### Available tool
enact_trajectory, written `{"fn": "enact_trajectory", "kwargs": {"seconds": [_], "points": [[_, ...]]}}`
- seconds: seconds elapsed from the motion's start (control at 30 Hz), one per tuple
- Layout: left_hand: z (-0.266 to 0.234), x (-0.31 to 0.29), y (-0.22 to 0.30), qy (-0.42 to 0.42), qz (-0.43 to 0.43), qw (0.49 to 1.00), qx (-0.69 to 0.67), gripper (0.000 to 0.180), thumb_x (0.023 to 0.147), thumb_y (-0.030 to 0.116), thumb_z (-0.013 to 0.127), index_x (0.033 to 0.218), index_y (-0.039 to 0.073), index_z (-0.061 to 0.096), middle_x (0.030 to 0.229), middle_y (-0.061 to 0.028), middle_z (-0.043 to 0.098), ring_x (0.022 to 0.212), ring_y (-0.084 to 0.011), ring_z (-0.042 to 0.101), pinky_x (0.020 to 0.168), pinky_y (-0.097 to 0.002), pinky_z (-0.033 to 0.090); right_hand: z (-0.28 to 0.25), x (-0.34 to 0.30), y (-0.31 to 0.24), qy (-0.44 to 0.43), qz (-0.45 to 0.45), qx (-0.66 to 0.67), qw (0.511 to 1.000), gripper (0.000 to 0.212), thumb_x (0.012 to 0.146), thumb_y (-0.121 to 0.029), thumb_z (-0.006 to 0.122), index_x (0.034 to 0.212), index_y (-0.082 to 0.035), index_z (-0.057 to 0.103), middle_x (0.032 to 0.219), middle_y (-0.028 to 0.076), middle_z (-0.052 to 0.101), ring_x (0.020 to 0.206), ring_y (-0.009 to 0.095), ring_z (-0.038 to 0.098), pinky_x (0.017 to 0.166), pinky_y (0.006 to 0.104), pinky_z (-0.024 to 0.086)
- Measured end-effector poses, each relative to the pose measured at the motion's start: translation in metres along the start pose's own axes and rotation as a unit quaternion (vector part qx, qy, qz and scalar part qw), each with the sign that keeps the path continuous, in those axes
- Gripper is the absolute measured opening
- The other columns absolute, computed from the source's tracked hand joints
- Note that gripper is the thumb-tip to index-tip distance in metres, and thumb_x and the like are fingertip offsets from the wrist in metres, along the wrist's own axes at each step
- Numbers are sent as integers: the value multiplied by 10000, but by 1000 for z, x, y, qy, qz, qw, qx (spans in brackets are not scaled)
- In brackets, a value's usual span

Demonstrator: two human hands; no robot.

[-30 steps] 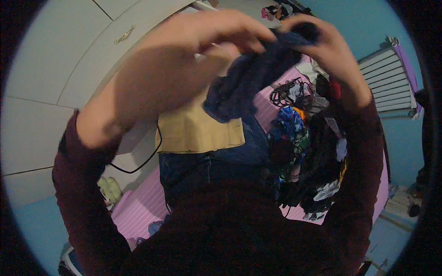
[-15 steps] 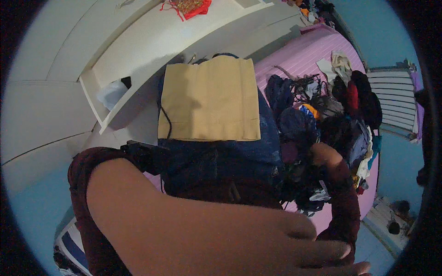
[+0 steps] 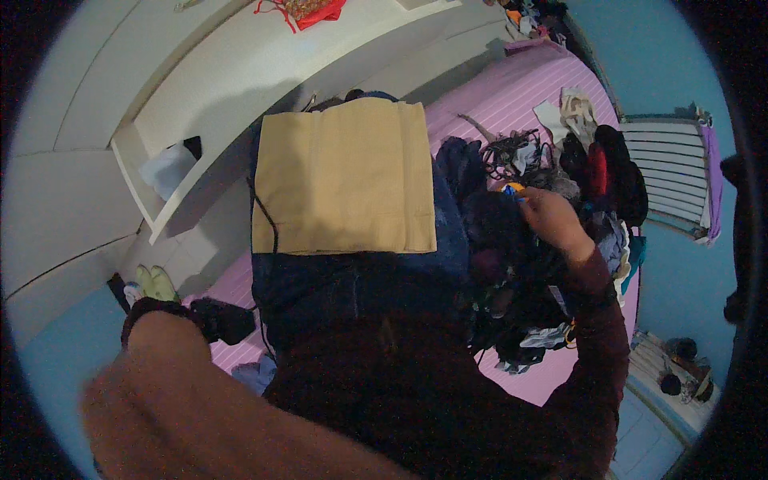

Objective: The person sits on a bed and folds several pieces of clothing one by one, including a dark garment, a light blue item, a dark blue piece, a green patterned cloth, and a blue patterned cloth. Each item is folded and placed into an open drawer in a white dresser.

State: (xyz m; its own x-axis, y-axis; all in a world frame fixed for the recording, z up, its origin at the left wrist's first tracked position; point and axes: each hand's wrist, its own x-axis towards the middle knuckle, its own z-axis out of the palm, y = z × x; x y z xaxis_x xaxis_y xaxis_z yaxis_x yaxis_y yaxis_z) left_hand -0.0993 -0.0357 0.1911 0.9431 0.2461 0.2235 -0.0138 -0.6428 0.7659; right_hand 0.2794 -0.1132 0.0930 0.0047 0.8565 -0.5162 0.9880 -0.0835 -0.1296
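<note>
My right hand point(image 3: 552, 218) reaches into a heap of dark clothes point(image 3: 512, 264) on the right, its fingers drawn together at a small blue-and-orange cloth item point(image 3: 512, 190). Close to the camera, my left hand point(image 3: 128, 396) is a blur at the lower left; its fingers cannot be made out. A flat, tan piece of fabric point(image 3: 344, 180) with straight sides lies across my lap over the blue jeans point(image 3: 360, 280), touched by neither hand. A dark cord point(image 3: 268, 216) hangs down along its left edge.
Pink striped bedding point(image 3: 480, 96) lies under the heap. Ahead is an open white drawer point(image 3: 240, 88) holding a pale bundle point(image 3: 170, 170) and a red pouch point(image 3: 316, 12). Pale green shoes point(image 3: 156, 282) stand on the floor at left. A white slatted rack point(image 3: 668, 168) is at right.
My left hand has swung from across my front back to the lower left. My right hand has moved up and away over the heap to the blue-and-orange item. The tan fabric stays on my lap.
</note>
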Motion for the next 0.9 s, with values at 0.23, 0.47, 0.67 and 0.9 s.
{"fn": "enact_trajectory", "kwargs": {"seconds": [0.23, 0.47, 0.67, 0.9], "points": [[-14, -1, 33, 247, -82, 809, -527, 282, 917, 165, 442, 975, -71, 586, 1056, -253, 547, 1020, -357, 543, 956, -412, 363, 18, 15, -82, 11, -169, 128, 977, 197, 813, -174, 587, 943, -29, 614, 914, 174, 616, 867, 350, 580, 747, 413, 478], [36, 49, 93, 344, 305, 568, -683, 425, 918, 220, 446, 1142, -139, 488, 1214, -350, 408, 1090, -445, 486, 905, -514, 421, 29, 16, -100, 63, -133, 183, 972, 169, 802, -147, 608, 927, -33, 599, 928, 152, 580, 857, 350, 574, 731, 406, 481], [32, 38, 58, 331, 302, 655, -608, 250, 819, 100, 634, 986, -86, 632, 1010, -230, 619, 912, -255, 605, 971, -390, 298, 29, 16, -89, 116, -141, 170, 968, 181, 810, -151, 601, 953, -39, 590, 953, 164, 569, 860, 353, 568, 730, 410, 476], [22, -12, 31, 281, 55, 774, -564, 112, 852, 100, 576, 846, -4, 619, 857, -163, 631, 903, -278, 608, 905, -382, 394, 36, 33, -110, 105, -75, 248, 960, 475, 817, -335, 644, 1057, 62, 539, 927, 215, 594, 768, 308, 598, 678, 368, 485]]}}
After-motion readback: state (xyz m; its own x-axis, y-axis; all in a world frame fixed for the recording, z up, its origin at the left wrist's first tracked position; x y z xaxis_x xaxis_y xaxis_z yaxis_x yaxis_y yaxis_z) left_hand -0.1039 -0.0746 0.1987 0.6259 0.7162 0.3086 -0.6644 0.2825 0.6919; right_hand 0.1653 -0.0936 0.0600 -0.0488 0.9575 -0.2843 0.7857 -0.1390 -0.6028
